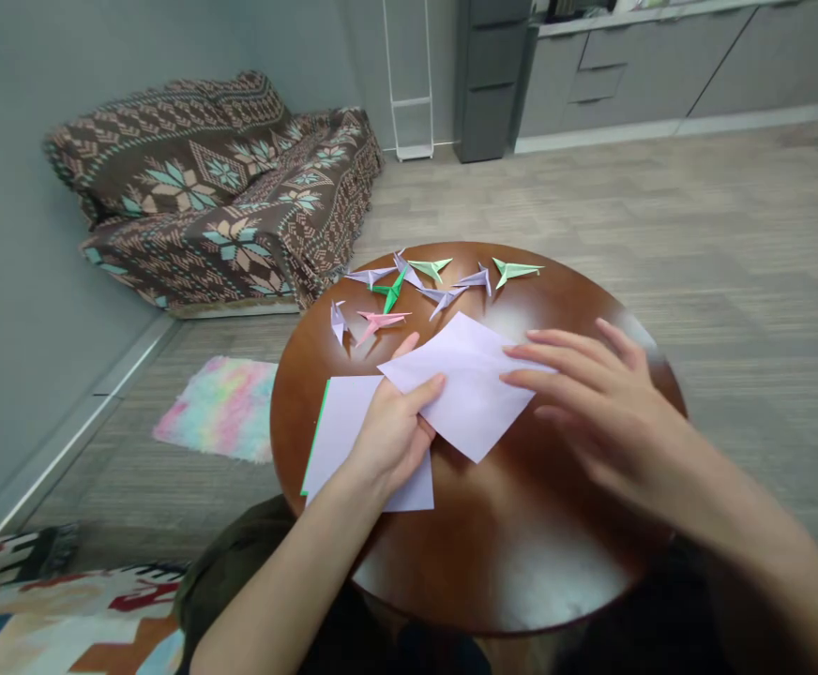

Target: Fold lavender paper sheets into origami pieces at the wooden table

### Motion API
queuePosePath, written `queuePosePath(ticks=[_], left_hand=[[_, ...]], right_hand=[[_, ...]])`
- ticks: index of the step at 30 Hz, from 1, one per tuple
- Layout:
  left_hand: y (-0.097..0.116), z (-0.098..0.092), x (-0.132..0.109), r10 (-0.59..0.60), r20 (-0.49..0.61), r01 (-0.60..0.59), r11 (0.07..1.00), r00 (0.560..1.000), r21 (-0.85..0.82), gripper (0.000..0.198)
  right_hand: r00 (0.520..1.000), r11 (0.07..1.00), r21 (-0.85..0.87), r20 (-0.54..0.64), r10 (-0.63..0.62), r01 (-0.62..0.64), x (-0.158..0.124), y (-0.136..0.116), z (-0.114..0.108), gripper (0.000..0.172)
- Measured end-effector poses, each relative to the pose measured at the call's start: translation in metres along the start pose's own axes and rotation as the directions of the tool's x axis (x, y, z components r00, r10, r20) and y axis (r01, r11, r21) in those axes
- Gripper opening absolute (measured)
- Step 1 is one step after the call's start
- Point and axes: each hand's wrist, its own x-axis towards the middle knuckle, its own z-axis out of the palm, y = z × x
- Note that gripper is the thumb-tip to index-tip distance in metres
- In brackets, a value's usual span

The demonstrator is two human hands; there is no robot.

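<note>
A square sheet of lilac paper (476, 384) is held above the round table, one corner pointing away from me. My left hand (401, 408) grips its left side, thumb on top and fingers underneath. Over the right corner spreads my right hand (598, 403), fingers stretched out and apart, fingertips at or just above the paper; contact is hard to tell. Partly under my left forearm lies a stack of paper (353, 412), lilac on top with a green edge showing at its left.
Several folded paper figures lie along the table's far side, including a pink one (381, 323), a dark green one (391, 291) and a pale green one (514, 270). Beyond the brown wooden table (507, 562) stand a patterned sofa (226, 206) and a fluffy pastel rug (219, 408).
</note>
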Motion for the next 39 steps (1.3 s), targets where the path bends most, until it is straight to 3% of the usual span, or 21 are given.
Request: queuePosePath(ticks=[3, 6, 8, 13, 16, 18, 23, 27, 31, 34, 36, 39], left_hand=[[0.002, 0.000, 0.000, -0.017, -0.001, 0.017, 1.000, 1.000, -0.025, 0.082], [0.002, -0.002, 0.000, -0.074, 0.022, 0.075, 0.996, 0.997, -0.052, 0.051], [0.003, -0.003, 0.000, -0.088, 0.061, 0.090, 0.996, 0.994, -0.021, 0.032], [0.006, -0.001, -0.007, 0.023, 0.129, -0.039, 0.992, 0.991, 0.122, 0.044], [0.006, 0.001, -0.013, -0.048, 0.299, 0.026, 0.997, 0.953, 0.078, 0.043], [0.005, 0.002, -0.014, -0.070, 0.330, 0.052, 0.997, 0.941, 0.063, 0.038], [0.002, -0.001, -0.009, -0.018, 0.219, 0.016, 1.000, 0.976, 0.015, 0.026], [0.003, -0.002, -0.007, 0.029, 0.171, -0.024, 0.999, 0.985, -0.030, 0.027], [0.002, 0.004, -0.007, 0.115, 0.159, -0.114, 0.993, 0.980, -0.020, 0.038], [0.000, 0.008, -0.010, 0.120, 0.178, -0.120, 0.993, 0.977, -0.012, 0.045], [-0.001, 0.010, -0.014, 0.094, 0.197, -0.093, 0.996, 0.976, -0.012, 0.044], [0.000, 0.010, -0.018, 0.051, 0.211, -0.043, 0.998, 0.976, -0.040, 0.042]], right_hand=[[0.996, 0.996, -0.018, 0.024, -0.087, 0.087, 0.004, -0.023, 0.016, 0.033], [0.982, 0.989, -0.001, -0.125, -0.144, 0.145, 0.008, -0.024, 0.030, 0.023], [0.967, 0.988, -0.001, -0.205, -0.151, 0.154, 0.009, -0.016, 0.030, 0.026], [0.918, 0.973, -0.029, -0.327, -0.224, 0.228, 0.004, -0.004, 0.019, 0.028], [0.902, 0.958, -0.027, -0.330, -0.279, 0.287, 0.002, -0.007, 0.022, 0.031], [0.908, 0.954, -0.011, -0.305, -0.288, 0.299, 0.003, -0.007, 0.024, 0.032], [0.938, 0.986, 0.008, -0.309, -0.158, 0.168, 0.005, 0.015, 0.012, 0.035], [0.922, 0.996, 0.067, -0.386, -0.026, 0.057, 0.001, 0.034, 0.000, 0.032], [0.959, 0.986, -0.160, -0.284, 0.000, -0.047, 0.003, 0.022, 0.004, 0.036], [0.979, 0.981, -0.178, -0.177, -0.102, 0.070, 0.008, -0.003, 0.020, 0.034], [0.956, 0.980, -0.101, -0.225, -0.187, 0.168, 0.012, -0.017, 0.031, 0.021], [0.908, 0.959, 0.007, -0.322, -0.267, 0.284, 0.015, -0.025, 0.040, 0.023]])
